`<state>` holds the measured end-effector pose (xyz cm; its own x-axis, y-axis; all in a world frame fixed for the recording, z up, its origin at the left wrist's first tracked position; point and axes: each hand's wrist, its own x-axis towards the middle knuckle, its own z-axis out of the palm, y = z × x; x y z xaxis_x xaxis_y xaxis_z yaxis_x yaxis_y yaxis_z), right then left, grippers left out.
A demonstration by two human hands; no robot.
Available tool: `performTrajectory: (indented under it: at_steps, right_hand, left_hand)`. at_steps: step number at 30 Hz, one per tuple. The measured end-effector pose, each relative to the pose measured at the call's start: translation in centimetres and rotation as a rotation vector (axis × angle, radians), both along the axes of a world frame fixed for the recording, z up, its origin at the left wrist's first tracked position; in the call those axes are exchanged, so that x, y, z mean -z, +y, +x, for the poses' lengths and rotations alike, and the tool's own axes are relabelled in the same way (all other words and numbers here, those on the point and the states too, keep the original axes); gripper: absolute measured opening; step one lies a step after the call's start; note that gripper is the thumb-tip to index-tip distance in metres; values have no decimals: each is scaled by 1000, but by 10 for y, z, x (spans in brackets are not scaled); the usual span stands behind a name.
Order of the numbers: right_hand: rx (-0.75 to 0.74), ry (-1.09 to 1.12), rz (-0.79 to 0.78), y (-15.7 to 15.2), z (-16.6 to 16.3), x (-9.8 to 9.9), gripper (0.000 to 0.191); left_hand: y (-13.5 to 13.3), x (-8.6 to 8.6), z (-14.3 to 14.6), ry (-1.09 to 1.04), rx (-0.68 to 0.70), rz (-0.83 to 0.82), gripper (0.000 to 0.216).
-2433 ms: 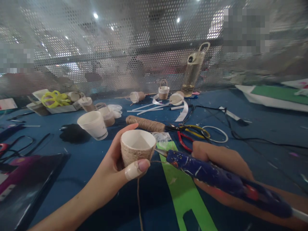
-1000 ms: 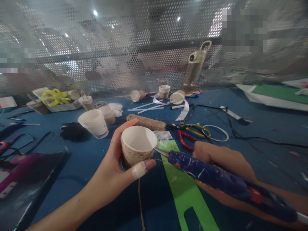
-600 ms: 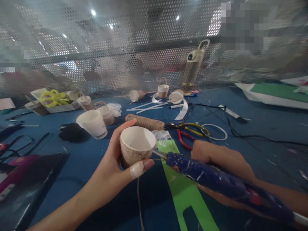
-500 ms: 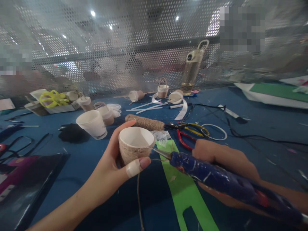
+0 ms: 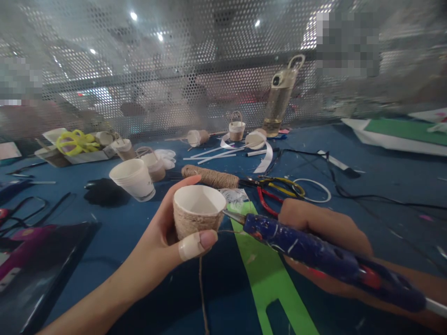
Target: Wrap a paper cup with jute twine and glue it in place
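Note:
My left hand (image 5: 181, 232), with a pale band round the thumb, is closed on a small paper cup (image 5: 190, 222) wrapped in twine nearly to its white rim. A loose strand of twine (image 5: 201, 288) hangs below the cup. My right hand (image 5: 321, 228) grips a dark blue glue gun (image 5: 300, 246) smeared with dried glue. Its metal nozzle meets the cup's right side just under the rim. Beyond the cup lies a roll of twine (image 5: 211, 177). A green cut-out sheet (image 5: 258, 265) lies beneath the glue gun.
Stacked white paper cups (image 5: 131, 179) lean at left. Red-handled pliers (image 5: 267, 202) and yellow-handled scissors (image 5: 282, 185) lie behind my right hand. A water bottle (image 5: 278, 102) stands by the perforated screen (image 5: 174, 70). A black cable (image 5: 366, 199) crosses the right side.
The cup has tipped slightly, showing more of its twine side. The glue gun has shifted a little up and left, its nozzle staying near the rim.

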<state>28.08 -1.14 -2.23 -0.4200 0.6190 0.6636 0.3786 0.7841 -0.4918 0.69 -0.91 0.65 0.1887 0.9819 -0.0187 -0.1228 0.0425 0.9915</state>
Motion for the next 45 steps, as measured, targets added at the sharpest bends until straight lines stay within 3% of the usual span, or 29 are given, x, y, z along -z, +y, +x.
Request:
performTrajectory:
  at_steps: [9,26,39,45]
  right_hand:
    - [7,7,26,0,0,-3,17]
    - [-81,-60,21,0,9,5,25]
    - [-78,-19,15,-2,7,6,27]
    - [-9,-20,33,-1,4,5,29]
  left_hand:
    - [2,1,-1,33,-3,-2,91]
    - [0,-1,-2,38,38,9,77]
    - [2,-1,-1,44,2,-15,82]
    - [0,-2,0,39,-7,-16,77]
